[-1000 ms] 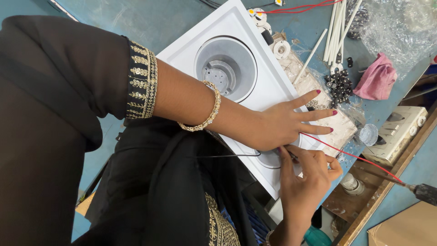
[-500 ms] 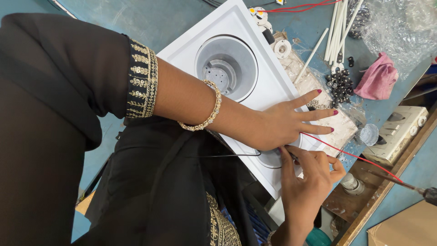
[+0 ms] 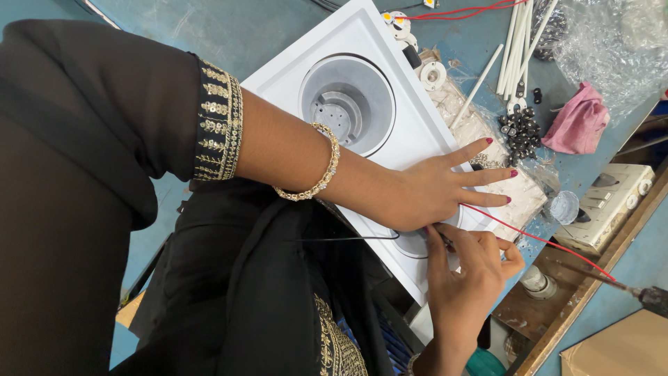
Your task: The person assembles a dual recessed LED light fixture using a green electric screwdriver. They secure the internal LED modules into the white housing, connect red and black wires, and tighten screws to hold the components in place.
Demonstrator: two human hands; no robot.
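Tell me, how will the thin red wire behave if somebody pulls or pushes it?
The red wire is thin and sags in a long loose line, so it is probably floppy and light. Pushed, it would likely buckle. The right hand pinches near its end, so a pull might tug there.

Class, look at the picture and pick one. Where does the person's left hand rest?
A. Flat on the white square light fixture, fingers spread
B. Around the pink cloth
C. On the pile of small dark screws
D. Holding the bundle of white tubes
A: the left hand lies flat with fingers spread on the white square light fixture, while the pink cloth, the small dark screws and the white tubes lie untouched farther off.
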